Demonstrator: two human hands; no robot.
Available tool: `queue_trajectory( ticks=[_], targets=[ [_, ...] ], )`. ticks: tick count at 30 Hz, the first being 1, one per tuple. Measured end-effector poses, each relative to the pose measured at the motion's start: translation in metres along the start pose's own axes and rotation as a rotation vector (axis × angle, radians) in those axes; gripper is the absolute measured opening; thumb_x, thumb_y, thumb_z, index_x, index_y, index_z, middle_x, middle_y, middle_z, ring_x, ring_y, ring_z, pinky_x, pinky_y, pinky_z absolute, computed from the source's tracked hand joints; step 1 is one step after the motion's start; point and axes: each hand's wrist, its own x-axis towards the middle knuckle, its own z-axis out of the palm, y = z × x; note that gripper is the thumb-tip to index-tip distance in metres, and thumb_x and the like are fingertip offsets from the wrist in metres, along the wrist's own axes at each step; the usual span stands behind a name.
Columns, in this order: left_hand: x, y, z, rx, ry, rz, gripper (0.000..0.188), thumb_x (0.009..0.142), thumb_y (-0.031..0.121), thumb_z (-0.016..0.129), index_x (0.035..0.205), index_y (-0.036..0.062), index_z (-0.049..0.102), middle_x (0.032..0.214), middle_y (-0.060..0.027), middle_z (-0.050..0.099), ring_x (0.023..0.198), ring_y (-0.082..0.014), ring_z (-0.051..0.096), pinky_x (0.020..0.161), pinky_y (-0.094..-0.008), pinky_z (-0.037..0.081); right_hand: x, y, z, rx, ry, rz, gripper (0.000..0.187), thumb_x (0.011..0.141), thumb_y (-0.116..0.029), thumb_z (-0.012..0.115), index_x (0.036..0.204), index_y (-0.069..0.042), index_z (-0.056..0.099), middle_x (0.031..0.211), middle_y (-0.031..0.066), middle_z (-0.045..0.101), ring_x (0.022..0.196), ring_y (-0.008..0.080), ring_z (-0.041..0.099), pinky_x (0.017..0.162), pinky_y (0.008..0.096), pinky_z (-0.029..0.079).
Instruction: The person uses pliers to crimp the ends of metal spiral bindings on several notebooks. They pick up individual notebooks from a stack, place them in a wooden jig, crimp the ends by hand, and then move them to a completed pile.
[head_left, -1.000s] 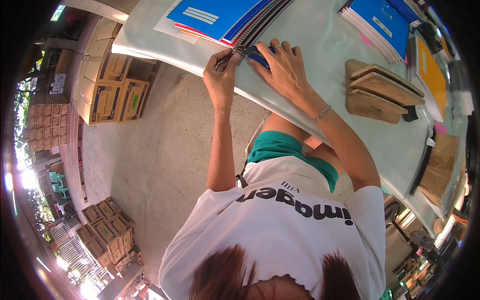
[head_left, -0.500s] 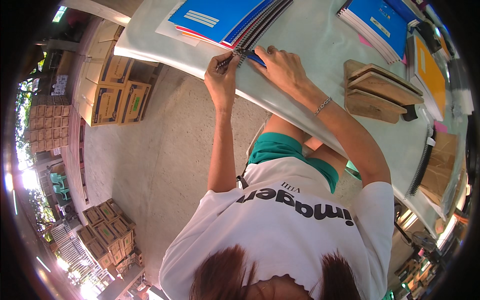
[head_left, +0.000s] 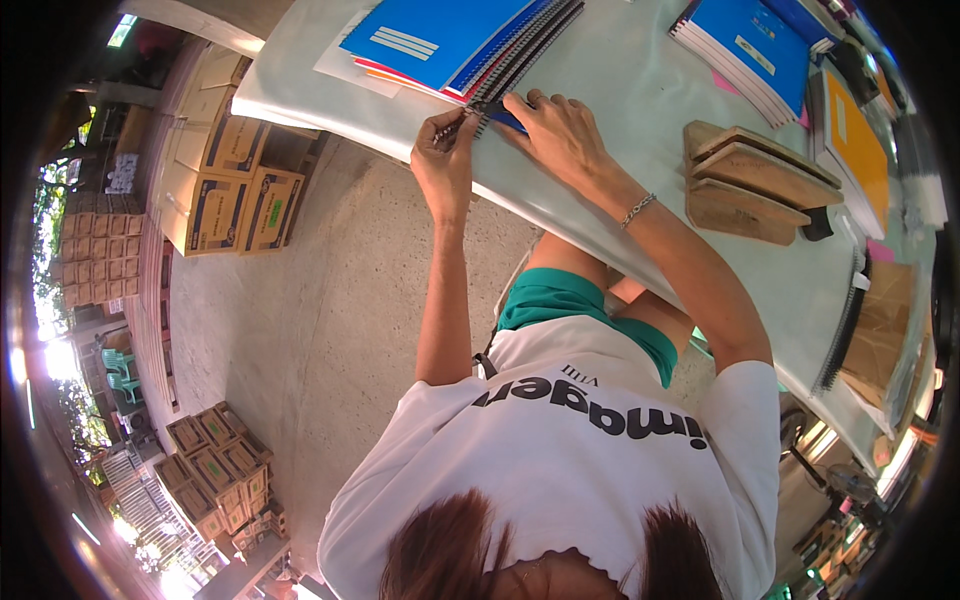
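Note:
A stack of spiral notebooks with blue covers (head_left: 430, 38) lies at the table's near edge, with red and orange edges showing beneath. Black coil binding (head_left: 530, 48) runs along its right side. At the lower end of the binding my left hand (head_left: 443, 158) pinches a piece of black spiral coil (head_left: 449, 130) between thumb and fingers. My right hand (head_left: 562, 135) is closed around blue-handled pliers (head_left: 507, 117), whose dark jaws are at the coil's end, next to my left fingertips. The fingers partly hide the jaws.
On the white table (head_left: 620, 60), a wooden holder with slanted boards (head_left: 760, 185) stands to the right. Beyond it are more blue notebooks (head_left: 745, 55), an orange-covered notebook (head_left: 855, 150) and loose black coils (head_left: 845, 330). Cardboard boxes (head_left: 225, 190) stand on the floor at left.
My right hand has shifted slightly up and left, its fingers changing position on the pliers. My left hand stays almost in place on the coil.

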Motion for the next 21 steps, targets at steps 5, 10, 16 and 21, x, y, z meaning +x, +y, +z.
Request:
queue_trajectory(
  ticks=[5, 10, 16, 21],
  targets=[
    [-0.001, 0.006, 0.0, 0.025, 0.004, -0.015, 0.024, 0.087, 0.014, 0.07, 0.1, -0.0053, 0.067, 0.093, -0.0125, 0.071, 0.085, -0.0142, 0.066, 0.077, -0.0275, 0.052, -0.001, -0.002, -0.006, 0.026, -0.122, 0.064, 0.029, 0.088, -0.033, 0.067, 0.097, -0.009, 0.054, 0.077, 0.01, 0.065, 0.065, 0.029, 0.068, 0.056, 0.0392, 0.054],
    [-0.006, 0.005, -0.007, 0.143, 0.006, 0.002, 0.025, 0.089, 0.015, 0.067, 0.104, -0.0047, 0.061, 0.098, -0.014, 0.066, 0.089, -0.0181, 0.065, 0.078, -0.0314, 0.052, -0.023, 0.009, -0.018, -0.069, 0.047, 0.074, 0.032, 0.086, -0.036, 0.068, 0.102, -0.01, 0.06, 0.09, 0.0105, 0.066, 0.077, 0.0255, 0.063, 0.067, 0.0397, 0.049],
    [-0.008, 0.01, 0.005, 0.166, 0.005, 0.052, 0.025, 0.088, 0.013, 0.067, 0.106, -0.0026, 0.058, 0.11, -0.0149, 0.058, 0.097, -0.021, 0.062, 0.077, -0.0338, 0.054, -0.021, 0.007, -0.02, -0.059, 0.05, 0.078, 0.033, 0.084, -0.035, 0.07, 0.104, -0.01, 0.061, 0.1, 0.0112, 0.064, 0.084, 0.0255, 0.06, 0.072, 0.0408, 0.045],
    [-0.006, 0.013, 0.008, 0.279, -0.019, 0.113, 0.025, 0.083, 0.011, 0.072, 0.103, -0.0006, 0.063, 0.106, -0.0134, 0.061, 0.094, -0.0201, 0.063, 0.075, -0.0315, 0.056, -0.016, 0.005, -0.015, -0.027, 0.037, 0.102, 0.033, 0.084, -0.035, 0.07, 0.104, -0.01, 0.061, 0.1, 0.0112, 0.064, 0.084, 0.0254, 0.06, 0.072, 0.0415, 0.045]
  ],
)
